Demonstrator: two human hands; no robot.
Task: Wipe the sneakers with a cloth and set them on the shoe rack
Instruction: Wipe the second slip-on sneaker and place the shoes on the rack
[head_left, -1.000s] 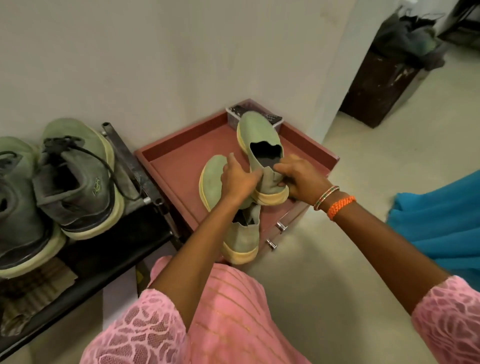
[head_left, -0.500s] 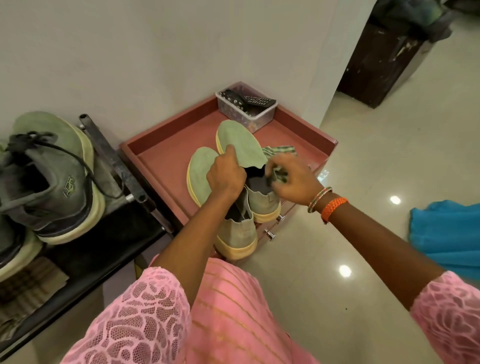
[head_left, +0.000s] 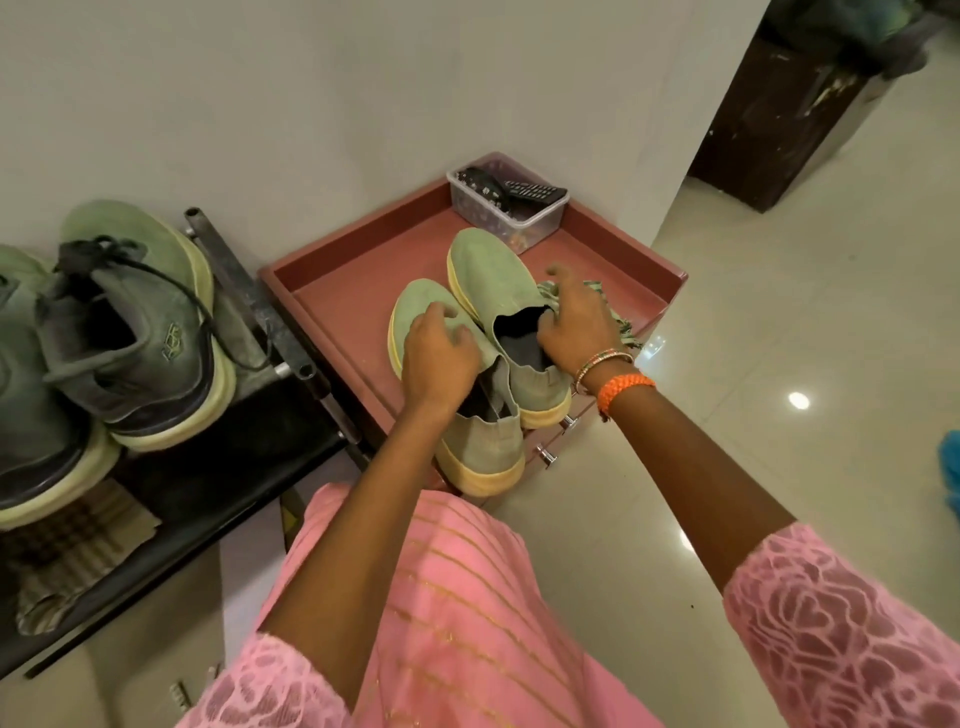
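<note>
Two green slip-on shoes are seen side by side on a red tray that sits on a small cabinet by the wall. The left shoe is nearer, and its heel sticks out over the front edge of the tray. The right shoe is just beside it, touching it, with its toe pointed toward the wall.

The left hand is laid on top of the left shoe. Its fingers are curled over the upper near the opening, so the shoe is gripped there. The right hand is placed at the opening of the right shoe. The thumb is tucked at the edge of the opening, and the fingers are spread loosely over a striped cloth that lies on the tray against the shoe. Whether the cloth is truly held cannot be told. An orange band and thin bangles are worn on the right wrist.

At the back corner of the tray a clear plastic box is kept, with remote controls inside it.

To the left, a black shoe rack is seen. A green and grey lace-up sneaker is set on its top shelf, and part of another is seen at the left edge. A checked rag lies on the shelf in front of them.
</note>
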